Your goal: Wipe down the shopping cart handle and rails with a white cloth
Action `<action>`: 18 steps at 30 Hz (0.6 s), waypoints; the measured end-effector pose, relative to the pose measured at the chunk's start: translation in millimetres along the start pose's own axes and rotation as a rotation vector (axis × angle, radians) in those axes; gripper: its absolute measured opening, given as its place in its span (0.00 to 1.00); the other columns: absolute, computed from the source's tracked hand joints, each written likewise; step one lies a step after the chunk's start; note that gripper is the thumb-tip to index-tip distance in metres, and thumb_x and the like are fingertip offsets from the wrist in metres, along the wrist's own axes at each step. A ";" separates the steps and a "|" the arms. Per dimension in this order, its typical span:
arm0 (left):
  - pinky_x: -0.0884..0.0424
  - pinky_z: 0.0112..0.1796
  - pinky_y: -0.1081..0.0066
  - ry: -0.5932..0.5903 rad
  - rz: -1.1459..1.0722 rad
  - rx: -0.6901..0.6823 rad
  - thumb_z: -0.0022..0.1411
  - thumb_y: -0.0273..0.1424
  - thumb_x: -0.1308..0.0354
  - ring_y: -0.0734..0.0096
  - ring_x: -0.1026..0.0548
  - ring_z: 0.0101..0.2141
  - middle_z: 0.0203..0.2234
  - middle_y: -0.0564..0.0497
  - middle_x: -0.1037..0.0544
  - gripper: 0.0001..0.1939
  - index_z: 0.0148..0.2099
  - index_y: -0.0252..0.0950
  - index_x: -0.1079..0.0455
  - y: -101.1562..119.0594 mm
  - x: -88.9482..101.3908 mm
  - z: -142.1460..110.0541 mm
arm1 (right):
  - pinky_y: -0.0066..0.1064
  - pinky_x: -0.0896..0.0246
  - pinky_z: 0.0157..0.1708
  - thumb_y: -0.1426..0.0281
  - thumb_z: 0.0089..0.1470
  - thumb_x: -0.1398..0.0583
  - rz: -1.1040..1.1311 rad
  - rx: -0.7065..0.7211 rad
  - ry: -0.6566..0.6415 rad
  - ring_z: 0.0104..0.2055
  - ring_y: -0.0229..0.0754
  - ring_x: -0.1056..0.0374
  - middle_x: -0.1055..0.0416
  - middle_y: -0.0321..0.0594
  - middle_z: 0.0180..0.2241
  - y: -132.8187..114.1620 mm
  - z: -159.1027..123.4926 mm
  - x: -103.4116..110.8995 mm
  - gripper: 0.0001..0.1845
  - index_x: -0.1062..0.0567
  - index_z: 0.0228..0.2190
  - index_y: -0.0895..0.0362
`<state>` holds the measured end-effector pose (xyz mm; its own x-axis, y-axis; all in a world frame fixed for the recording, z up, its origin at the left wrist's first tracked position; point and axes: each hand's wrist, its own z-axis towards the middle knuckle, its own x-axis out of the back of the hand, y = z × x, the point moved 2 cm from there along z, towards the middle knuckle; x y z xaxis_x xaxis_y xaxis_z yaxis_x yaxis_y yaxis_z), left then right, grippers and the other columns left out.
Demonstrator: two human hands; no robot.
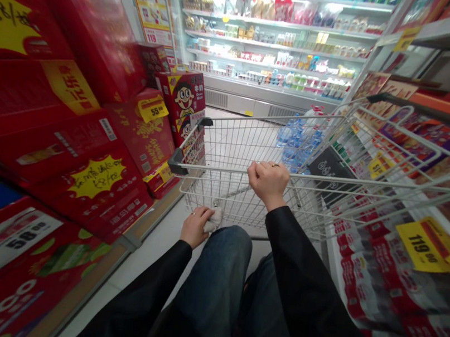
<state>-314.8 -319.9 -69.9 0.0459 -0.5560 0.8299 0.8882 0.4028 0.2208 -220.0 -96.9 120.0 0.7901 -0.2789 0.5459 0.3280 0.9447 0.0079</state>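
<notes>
My right hand (268, 182) is closed around the grey handle bar (216, 168) of a wire shopping cart (254, 139) in front of me. Lower down, my left hand (196, 225) rests by my left knee, its fingers closed on a small crumpled white tissue (214, 221). Both arms are in black sleeves, and I wear blue jeans. Several clear water bottles (297, 137) lie at the far right end of the cart's basket.
Red gift boxes (87, 131) with yellow price tags are stacked along the left. Low shelves with packaged goods and a yellow price tag (425, 243) run along the right. A lit refrigerated shelf (278, 36) closes the aisle ahead. Pale floor shows under the cart.
</notes>
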 end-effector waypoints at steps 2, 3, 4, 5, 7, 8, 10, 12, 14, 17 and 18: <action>0.25 0.46 0.65 0.055 -0.013 -0.058 0.63 0.35 0.39 0.63 0.28 0.49 0.48 0.45 0.26 0.19 0.56 0.39 0.31 11.3 11.4 8.5 | 0.37 0.57 0.34 0.65 0.65 0.47 0.004 0.004 0.004 0.26 0.38 0.40 0.26 0.37 0.21 0.2 -0.8 0.2 0.25 0.26 0.18 0.55; 0.26 0.48 0.65 0.087 -0.021 -0.088 0.62 0.34 0.39 0.63 0.28 0.50 0.50 0.45 0.26 0.22 0.58 0.41 0.32 17.3 18.3 15.8 | 0.37 0.57 0.34 0.65 0.65 0.47 0.008 0.005 0.007 0.26 0.38 0.40 0.27 0.37 0.21 0.3 -1.3 0.3 0.25 0.26 0.18 0.55; 0.27 0.51 0.64 0.122 -0.027 -0.113 0.61 0.33 0.39 0.62 0.29 0.52 0.51 0.45 0.27 0.25 0.60 0.43 0.33 22.5 25.1 24.9 | 0.37 0.57 0.35 0.65 0.65 0.47 0.011 0.008 0.011 0.26 0.38 0.40 0.27 0.37 0.20 0.5 -1.9 0.5 0.25 0.26 0.18 0.55; 0.29 0.54 0.61 0.158 -0.030 -0.131 0.61 0.33 0.39 0.60 0.30 0.54 0.53 0.45 0.28 0.27 0.62 0.44 0.34 26.6 31.1 35.0 | 0.37 0.57 0.35 0.66 0.65 0.47 0.011 0.010 0.018 0.26 0.37 0.40 0.27 0.37 0.20 0.6 -2.5 0.9 0.25 0.27 0.17 0.55; 0.33 0.59 0.55 0.228 -0.029 -0.142 0.62 0.35 0.39 0.55 0.33 0.57 0.56 0.43 0.30 0.30 0.65 0.44 0.37 30.1 37.0 54.2 | 0.37 0.56 0.35 0.66 0.65 0.47 0.002 0.016 0.033 0.26 0.37 0.40 0.27 0.36 0.20 0.3 -3.6 2.3 0.25 0.27 0.17 0.55; 0.34 0.59 0.52 0.253 -0.028 -0.146 0.62 0.36 0.39 0.53 0.34 0.57 0.56 0.41 0.31 0.31 0.66 0.43 0.38 29.7 35.4 61.0 | 0.37 0.56 0.35 0.66 0.65 0.47 -0.003 0.016 0.036 0.26 0.37 0.39 0.27 0.36 0.20 0.0 -4.0 3.2 0.25 0.27 0.17 0.55; 0.32 0.57 0.51 0.271 -0.025 -0.176 0.62 0.38 0.39 0.53 0.32 0.55 0.54 0.39 0.29 0.28 0.63 0.40 0.35 26.0 22.2 64.7 | 0.37 0.56 0.35 0.66 0.65 0.47 -0.006 0.011 0.034 0.26 0.37 0.39 0.26 0.36 0.20 -1.1 -4.2 5.3 0.25 0.27 0.17 0.55; 0.28 0.52 0.55 0.251 -0.022 -0.236 0.64 0.40 0.40 0.59 0.29 0.49 0.48 0.41 0.27 0.22 0.57 0.38 0.31 20.4 -0.3 54.3 | 0.37 0.56 0.36 0.66 0.65 0.47 -0.001 0.004 0.023 0.26 0.37 0.38 0.25 0.36 0.21 -2.4 -3.8 6.7 0.25 0.26 0.18 0.55; 0.26 0.49 0.59 0.212 -0.016 -0.293 0.65 0.42 0.41 0.65 0.28 0.45 0.45 0.45 0.26 0.19 0.53 0.36 0.30 14.1 -23.5 35.1 | 0.37 0.56 0.36 0.66 0.65 0.48 0.004 -0.002 0.005 0.26 0.37 0.38 0.25 0.36 0.21 -3.5 -2.9 6.7 0.25 0.26 0.18 0.55; 0.24 0.49 0.60 0.190 -0.005 -0.317 0.66 0.45 0.42 0.67 0.27 0.45 0.46 0.46 0.26 0.21 0.52 0.34 0.31 5.9 -41.4 9.4 | 0.37 0.56 0.35 0.65 0.66 0.48 0.002 -0.010 -0.014 0.26 0.37 0.38 0.25 0.36 0.22 -4.1 -1.6 4.3 0.25 0.26 0.18 0.55; 0.25 0.50 0.59 0.197 -0.003 -0.313 0.66 0.44 0.41 0.66 0.27 0.46 0.46 0.46 0.26 0.21 0.53 0.34 0.31 4.0 -41.1 5.4 | 0.37 0.56 0.35 0.65 0.66 0.48 -0.003 -0.012 -0.009 0.26 0.37 0.38 0.25 0.36 0.22 -4.0 -1.3 3.4 0.25 0.26 0.18 0.55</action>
<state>-315.6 -291.5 -100.3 0.1033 -0.6981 0.7085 0.9839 0.1764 0.0303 -217.9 -101.9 120.8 0.7846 -0.2797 0.5533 0.3361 0.9418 -0.0004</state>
